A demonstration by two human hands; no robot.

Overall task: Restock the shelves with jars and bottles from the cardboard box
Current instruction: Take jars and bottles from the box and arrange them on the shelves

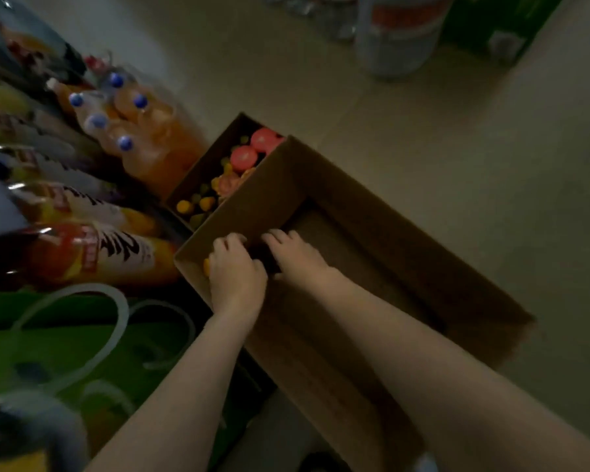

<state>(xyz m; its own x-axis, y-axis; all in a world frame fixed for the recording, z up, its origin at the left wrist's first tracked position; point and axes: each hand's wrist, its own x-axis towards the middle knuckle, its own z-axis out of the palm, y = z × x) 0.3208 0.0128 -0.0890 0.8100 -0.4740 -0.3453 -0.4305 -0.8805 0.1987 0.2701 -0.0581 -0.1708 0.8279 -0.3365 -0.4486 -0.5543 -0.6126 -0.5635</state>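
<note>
An open cardboard box (pixel 382 212) stands on the floor, and both my hands reach into its near left corner. My left hand (pixel 236 272) has its fingers curled over an orange-topped item (pixel 206 267), which is mostly hidden under the palm. My right hand (pixel 297 257) lies just to its right, fingers fairly straight, resting against a dark thing between the hands that is too dim to identify. Shelves at the left hold large orange drink bottles (pixel 92 253) lying with their labels showing.
A second box (pixel 198 168) behind holds pink-lidded jars (pixel 244 158) and small yellow items. A shrink-wrapped pack of orange bottles with blue caps (pixel 133 131) stands beside it. A green bag with white handles (pixel 65 335) is at lower left. A large water jug (pixel 399 35) stands far back.
</note>
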